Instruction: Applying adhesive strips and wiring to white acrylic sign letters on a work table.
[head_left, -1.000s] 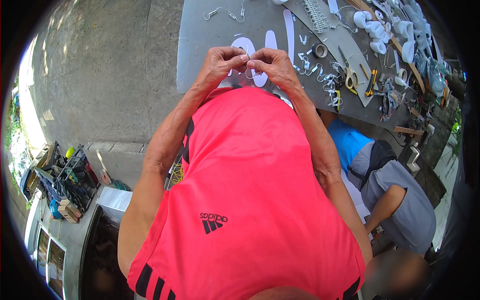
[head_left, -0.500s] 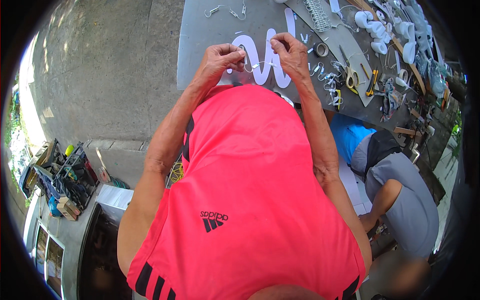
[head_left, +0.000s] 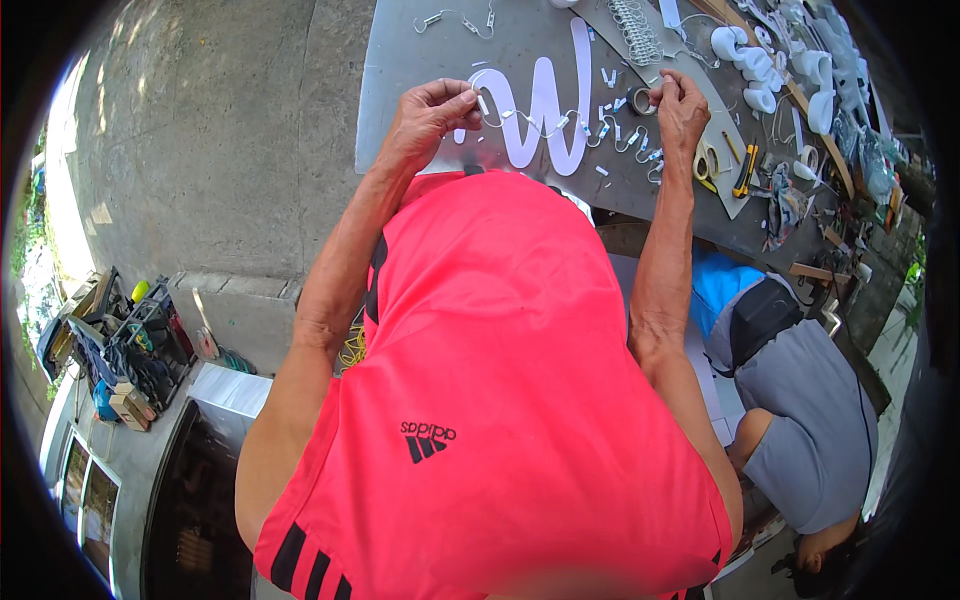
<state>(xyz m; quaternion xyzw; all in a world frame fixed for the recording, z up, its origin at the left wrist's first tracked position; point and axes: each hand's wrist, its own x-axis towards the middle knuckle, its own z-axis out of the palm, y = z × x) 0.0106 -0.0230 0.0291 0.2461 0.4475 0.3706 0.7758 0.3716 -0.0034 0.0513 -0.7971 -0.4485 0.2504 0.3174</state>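
Grey table [head_left: 418,75] at far side. White wavy cutout [head_left: 543,85] on it. White wired module string [head_left: 563,121] runs rightward across cutout. Left hand [head_left: 430,120]: grip pinched on string's left end. Right hand [head_left: 682,115]: can't tell grip contents; tape roll [head_left: 633,101] just beside.

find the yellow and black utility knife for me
In the head view, the yellow-and-black utility knife lies at upper right, just right of the scissors and farther right of the right hand.
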